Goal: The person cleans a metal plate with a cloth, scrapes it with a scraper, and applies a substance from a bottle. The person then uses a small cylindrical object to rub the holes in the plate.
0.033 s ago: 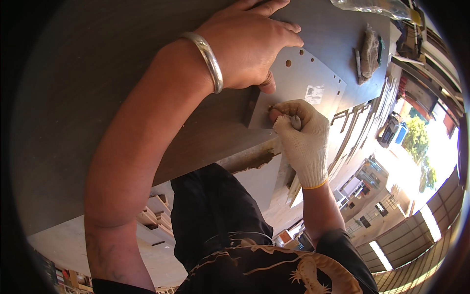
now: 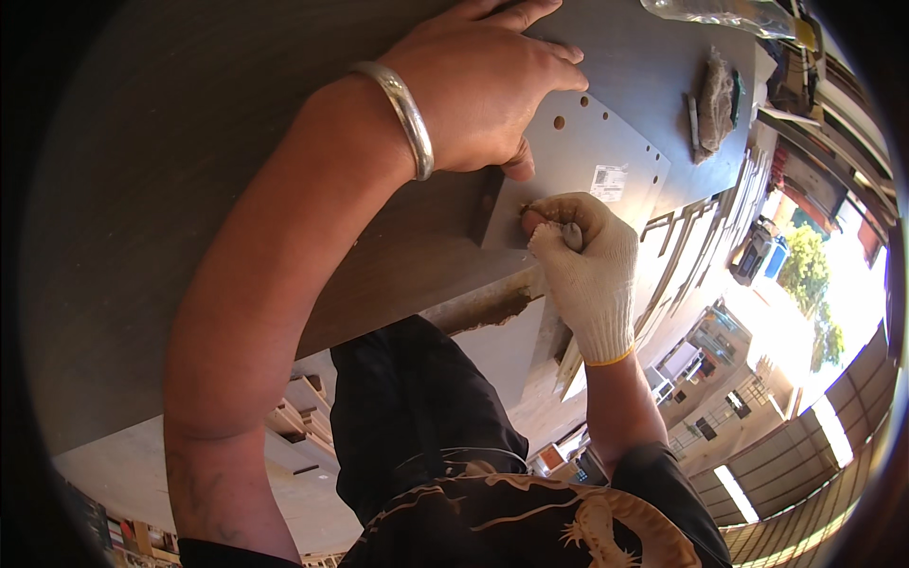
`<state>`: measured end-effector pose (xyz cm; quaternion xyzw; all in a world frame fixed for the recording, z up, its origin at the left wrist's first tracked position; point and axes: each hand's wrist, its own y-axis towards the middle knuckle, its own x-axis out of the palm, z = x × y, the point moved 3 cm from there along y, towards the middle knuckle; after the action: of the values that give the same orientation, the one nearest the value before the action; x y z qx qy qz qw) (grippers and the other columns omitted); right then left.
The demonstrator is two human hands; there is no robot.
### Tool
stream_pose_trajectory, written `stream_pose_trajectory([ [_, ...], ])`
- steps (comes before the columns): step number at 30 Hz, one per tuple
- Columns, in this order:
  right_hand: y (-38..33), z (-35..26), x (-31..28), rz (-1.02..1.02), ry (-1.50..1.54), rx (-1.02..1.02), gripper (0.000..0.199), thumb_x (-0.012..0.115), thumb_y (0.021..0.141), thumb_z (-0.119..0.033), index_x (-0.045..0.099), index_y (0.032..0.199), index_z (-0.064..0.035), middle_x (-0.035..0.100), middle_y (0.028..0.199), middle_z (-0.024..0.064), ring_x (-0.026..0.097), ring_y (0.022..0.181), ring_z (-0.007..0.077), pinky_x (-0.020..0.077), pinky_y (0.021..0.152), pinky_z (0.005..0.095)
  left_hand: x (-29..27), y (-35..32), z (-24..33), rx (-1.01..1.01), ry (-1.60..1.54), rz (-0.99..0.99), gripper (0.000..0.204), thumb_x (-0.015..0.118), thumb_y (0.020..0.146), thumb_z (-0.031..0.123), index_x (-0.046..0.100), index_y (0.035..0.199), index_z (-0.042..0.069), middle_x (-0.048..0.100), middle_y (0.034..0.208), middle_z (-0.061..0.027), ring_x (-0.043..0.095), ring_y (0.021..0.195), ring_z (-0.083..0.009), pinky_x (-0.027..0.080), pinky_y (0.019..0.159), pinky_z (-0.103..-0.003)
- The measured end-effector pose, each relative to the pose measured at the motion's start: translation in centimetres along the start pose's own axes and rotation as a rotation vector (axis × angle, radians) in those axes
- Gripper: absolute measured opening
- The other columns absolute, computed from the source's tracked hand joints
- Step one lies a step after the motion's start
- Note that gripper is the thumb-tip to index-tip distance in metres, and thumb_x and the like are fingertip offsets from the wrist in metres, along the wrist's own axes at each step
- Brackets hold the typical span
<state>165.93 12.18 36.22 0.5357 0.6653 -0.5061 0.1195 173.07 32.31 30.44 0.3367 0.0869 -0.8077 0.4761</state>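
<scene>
A flat grey panel with several round holes and a white printed label lies on the large dark board. My bare left hand, a silver bangle on its wrist, lies across the panel's far left side. Its fingers are spread, with the thumb touching the panel's left part. In a white knitted glove, my right hand is closed at the panel's near corner, fingertips down against the surface. A small grey rounded end shows between its fingers; the rest is hidden, so its kind is unclear.
Toward the board's right end lie a brown cloth-like bundle and a thin pale stick. Clear plastic wrapping sits at the far right. Below the board's near edge are pale sheets, and long strips are stacked to the right.
</scene>
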Motion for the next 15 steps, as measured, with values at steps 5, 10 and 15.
stream_pose_trajectory([
  [5,0.2,-0.8,0.1,-0.007,-0.106,-0.025,0.018,0.073,0.091,-0.008,0.077,0.104,0.0033,0.081,0.094,0.0155,0.077,0.085,0.0194,0.0586,0.081,0.0329,0.4,0.6,0.0,0.034,0.019,0.082,0.065,0.086,0.086,0.028,0.066,0.143,0.004,0.057,0.159,-0.0143,0.031,0.161,-0.0384,0.018,0.136,-0.050],
  [10,0.5,-1.5,-0.1,-0.055,-0.168,-0.006,0.019,0.075,0.091,-0.012,0.077,0.103,0.0021,0.079,0.089,0.0172,0.075,0.080,0.0203,0.0584,0.077,0.0355,0.1,0.0,0.0,-0.007,0.008,0.029,0.062,0.085,0.087,0.029,0.068,0.141,0.004,0.059,0.158,-0.0137,0.032,0.161,-0.0380,0.018,0.136,-0.049],
  [15,0.9,-2.5,-0.1,-0.089,-0.282,-0.048,0.020,0.074,0.089,-0.014,0.074,0.101,0.0016,0.077,0.087,0.0211,0.076,0.078,0.0306,0.0581,0.075,0.0400,0.2,0.3,0.1,-0.006,0.043,0.052,0.061,0.083,0.086,0.031,0.069,0.139,0.005,0.061,0.157,-0.0131,0.034,0.160,-0.0376,0.020,0.135,-0.050],
])
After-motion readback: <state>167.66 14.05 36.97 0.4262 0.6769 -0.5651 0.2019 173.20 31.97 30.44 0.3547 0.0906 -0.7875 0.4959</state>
